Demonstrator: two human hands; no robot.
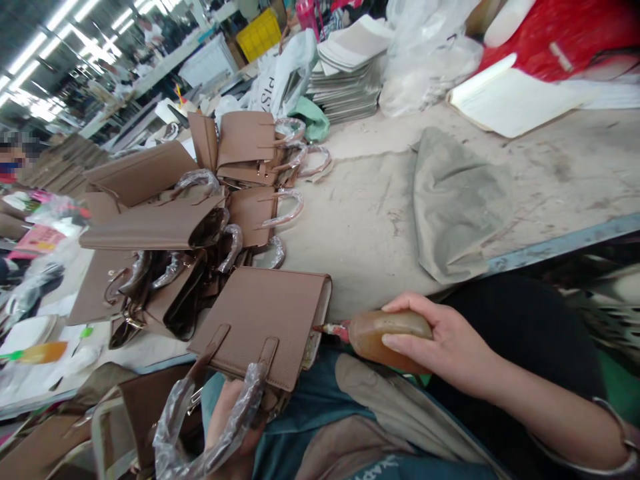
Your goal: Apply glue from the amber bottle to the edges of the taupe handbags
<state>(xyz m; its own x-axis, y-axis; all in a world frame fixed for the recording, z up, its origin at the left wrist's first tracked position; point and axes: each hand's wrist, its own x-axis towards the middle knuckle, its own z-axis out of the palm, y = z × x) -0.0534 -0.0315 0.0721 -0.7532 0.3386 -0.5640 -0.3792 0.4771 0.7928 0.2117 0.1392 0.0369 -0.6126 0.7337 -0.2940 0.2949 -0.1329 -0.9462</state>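
A brown handbag lies tilted over my lap, its plastic-wrapped handles hanging toward me. My left hand grips it from beneath, behind the handles; most of its fingers are hidden by the bag. In my right hand is a squeeze bottle of amber liquid, held on its side with fingers and thumb round the body. The bottle's narrow reddish nozzle points left at the bag's open side edge, touching or very close to it.
Several more brown bags with wrapped handles crowd the table to the left. A grey-green cloth lies on the covered table. Behind are stacked sheets, clear plastic and an open notebook. Another amber bottle lies far left.
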